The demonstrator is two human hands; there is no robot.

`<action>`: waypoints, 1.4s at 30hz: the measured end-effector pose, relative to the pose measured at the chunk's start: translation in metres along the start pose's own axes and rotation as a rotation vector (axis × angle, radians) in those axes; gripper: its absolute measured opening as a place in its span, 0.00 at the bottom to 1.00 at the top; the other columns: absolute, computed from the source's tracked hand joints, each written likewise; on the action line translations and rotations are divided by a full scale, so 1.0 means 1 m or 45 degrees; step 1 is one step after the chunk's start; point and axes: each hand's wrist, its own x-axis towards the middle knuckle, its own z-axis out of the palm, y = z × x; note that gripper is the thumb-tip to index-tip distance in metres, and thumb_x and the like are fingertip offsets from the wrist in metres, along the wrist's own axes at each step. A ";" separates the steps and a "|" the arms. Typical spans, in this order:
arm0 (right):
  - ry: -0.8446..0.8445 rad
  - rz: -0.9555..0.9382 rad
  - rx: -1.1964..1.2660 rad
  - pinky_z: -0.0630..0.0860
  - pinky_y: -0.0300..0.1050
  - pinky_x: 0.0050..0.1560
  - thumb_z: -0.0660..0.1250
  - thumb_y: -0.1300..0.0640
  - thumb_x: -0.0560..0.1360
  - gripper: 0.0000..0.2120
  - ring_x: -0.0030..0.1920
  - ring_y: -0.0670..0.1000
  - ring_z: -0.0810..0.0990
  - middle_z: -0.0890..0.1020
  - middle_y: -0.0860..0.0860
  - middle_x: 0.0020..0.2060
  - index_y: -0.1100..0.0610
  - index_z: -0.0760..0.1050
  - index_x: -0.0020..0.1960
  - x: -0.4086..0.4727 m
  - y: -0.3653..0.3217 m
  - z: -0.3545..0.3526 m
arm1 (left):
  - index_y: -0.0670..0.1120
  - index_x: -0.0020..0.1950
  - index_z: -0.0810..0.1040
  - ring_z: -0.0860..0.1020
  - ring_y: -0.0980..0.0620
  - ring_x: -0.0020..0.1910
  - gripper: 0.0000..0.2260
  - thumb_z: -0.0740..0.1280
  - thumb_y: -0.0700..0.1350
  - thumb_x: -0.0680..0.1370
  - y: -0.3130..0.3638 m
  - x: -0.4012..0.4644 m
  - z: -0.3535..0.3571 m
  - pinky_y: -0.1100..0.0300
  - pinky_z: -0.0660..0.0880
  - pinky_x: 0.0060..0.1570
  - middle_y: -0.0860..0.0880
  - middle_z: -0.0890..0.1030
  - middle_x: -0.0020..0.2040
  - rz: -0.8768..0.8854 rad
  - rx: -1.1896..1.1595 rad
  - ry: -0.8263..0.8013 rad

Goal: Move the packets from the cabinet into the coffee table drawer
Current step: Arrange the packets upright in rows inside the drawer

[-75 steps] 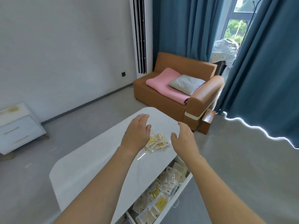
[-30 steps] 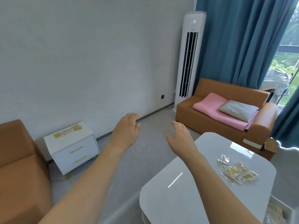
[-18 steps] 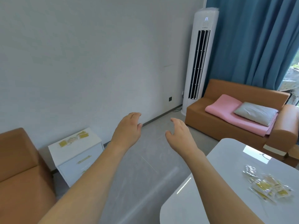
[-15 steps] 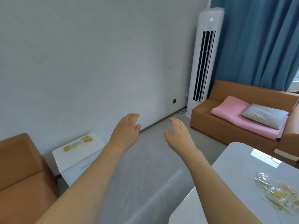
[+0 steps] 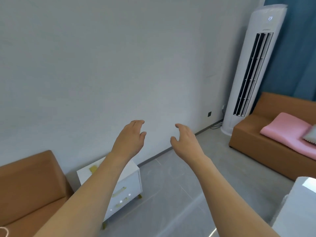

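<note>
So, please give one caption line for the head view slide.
Both empty hands, left and right, reach toward the white cabinet bearing packets.

View has swung left; the cabinet (image 5: 126, 183) now sits under the left forearm

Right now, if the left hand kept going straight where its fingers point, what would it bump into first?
Probably the plain grey wall. The left hand is open and empty, nothing shows between them, though depth is hard to judge.
</note>
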 end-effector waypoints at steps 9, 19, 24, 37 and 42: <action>-0.113 0.058 0.035 0.61 0.43 0.68 0.59 0.58 0.79 0.26 0.72 0.51 0.64 0.64 0.51 0.74 0.57 0.59 0.76 0.130 -0.085 0.147 | 0.45 0.75 0.65 0.66 0.46 0.72 0.21 0.61 0.47 0.83 -0.206 0.093 -0.026 0.52 0.64 0.68 0.46 0.68 0.75 -0.193 -0.076 -0.037; -0.319 0.271 0.179 0.65 0.42 0.60 0.61 0.56 0.78 0.26 0.69 0.52 0.69 0.66 0.51 0.73 0.54 0.61 0.75 0.303 -0.085 0.321 | 0.49 0.76 0.63 0.70 0.47 0.69 0.25 0.64 0.51 0.80 -0.399 0.197 0.032 0.52 0.68 0.64 0.48 0.68 0.73 -0.615 -0.188 -0.300; -0.506 0.476 0.234 0.67 0.34 0.44 0.61 0.55 0.77 0.26 0.51 0.46 0.74 0.68 0.52 0.71 0.55 0.62 0.74 0.365 -0.070 0.442 | 0.46 0.75 0.64 0.75 0.50 0.55 0.27 0.67 0.49 0.78 -0.518 0.224 0.083 0.58 0.69 0.50 0.48 0.73 0.65 -0.996 -0.328 -0.448; -0.531 1.553 0.388 0.75 0.53 0.54 0.68 0.55 0.73 0.24 0.54 0.58 0.75 0.75 0.55 0.54 0.60 0.66 0.66 0.448 0.092 0.824 | 0.41 0.68 0.63 0.70 0.40 0.62 0.28 0.69 0.50 0.73 -0.791 0.177 0.419 0.48 0.75 0.60 0.40 0.68 0.64 -2.133 -0.453 -0.642; -0.360 1.866 0.229 0.72 0.50 0.51 0.72 0.45 0.70 0.38 0.61 0.58 0.69 0.66 0.57 0.64 0.60 0.57 0.70 0.455 0.128 0.881 | 0.42 0.65 0.58 0.69 0.40 0.60 0.39 0.75 0.59 0.67 -0.806 0.153 0.468 0.48 0.69 0.49 0.40 0.70 0.60 -2.053 -0.112 -0.618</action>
